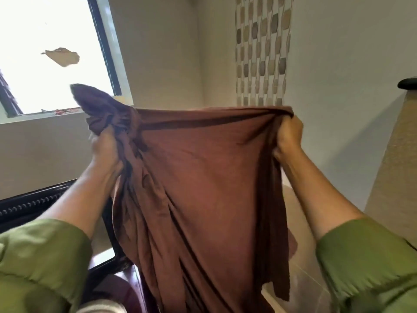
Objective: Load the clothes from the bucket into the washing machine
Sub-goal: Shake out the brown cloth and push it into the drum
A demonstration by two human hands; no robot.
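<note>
A thin, matt brown cloth is seen, soft and heavily creased where it is gathered at its upper corners. Either side of the cloth, green sleeves of a smooth woven fabric with a slight sheen are noted. Behind the cloth, the wall is finished in matt, smooth paint, with a strip of glossy mosaic tile above the cloth. Left of the cloth, a dark, glossy frame is recorded; its material cannot be told.

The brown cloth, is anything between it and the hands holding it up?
No. The left hand grips a bunched corner of the brown cloth and the right hand grips the other top corner, bare hands straight on the fabric. The washing machine is not in view, so that path cannot be judged.
</note>
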